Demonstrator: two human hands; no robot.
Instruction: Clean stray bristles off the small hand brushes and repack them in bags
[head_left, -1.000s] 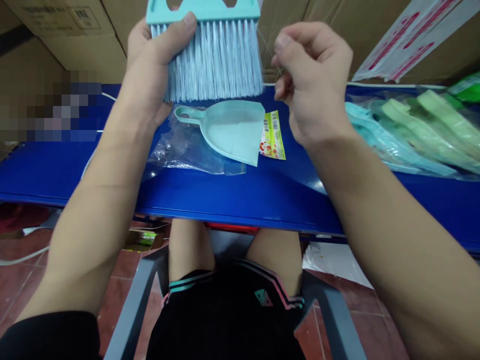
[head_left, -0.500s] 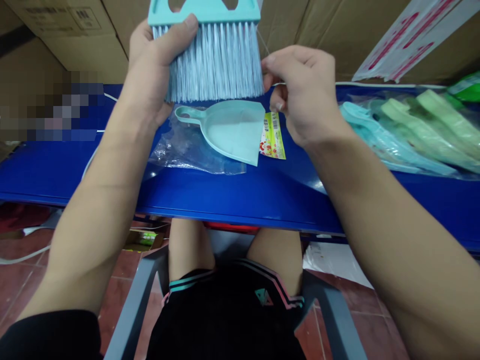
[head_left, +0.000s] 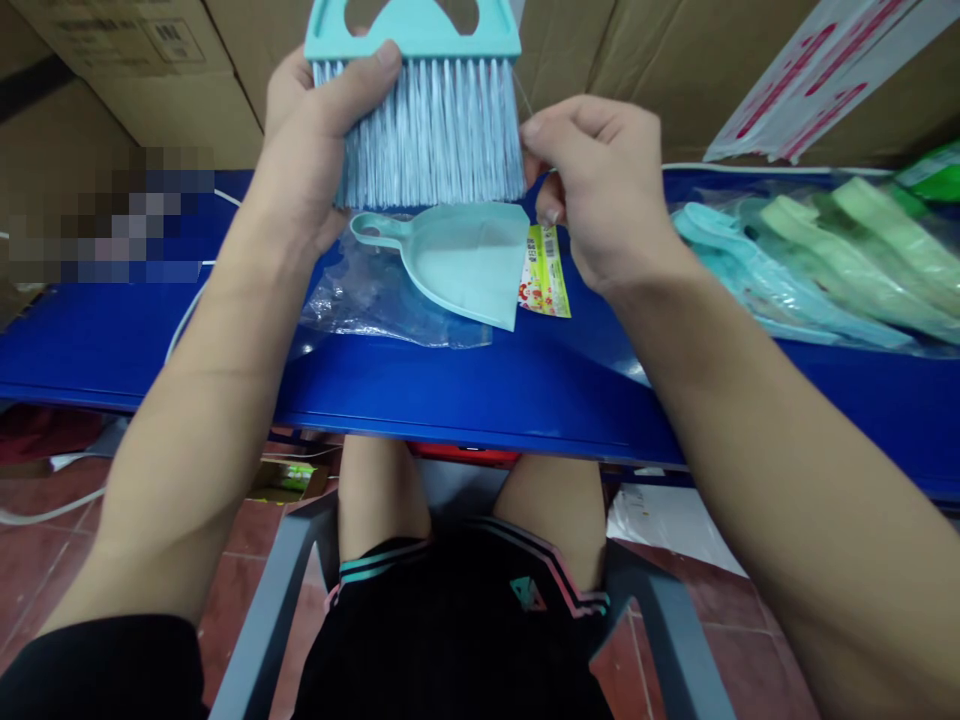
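My left hand [head_left: 311,140] grips a small teal brush [head_left: 420,90] by its left side, thumb across the pale blue bristles, holding it upright above the blue table [head_left: 450,390]. My right hand [head_left: 600,185] is closed in a pinch at the right edge of the bristles, on a thin stray bristle or thread. Below the brush a matching teal dustpan [head_left: 457,255] lies on a clear plastic bag [head_left: 375,300], with a yellow printed label card [head_left: 546,272] beside it.
Bagged teal and green dustpan sets [head_left: 825,260] lie at the table's right. Cardboard boxes [head_left: 150,60] stand behind, with printed plastic bags [head_left: 810,70] leaning at the top right. I sit on a grey chair [head_left: 270,620] over red floor tiles.
My right hand moved down and left from free air to the right edge of the bristles and pinched there. The brush dropped slightly.
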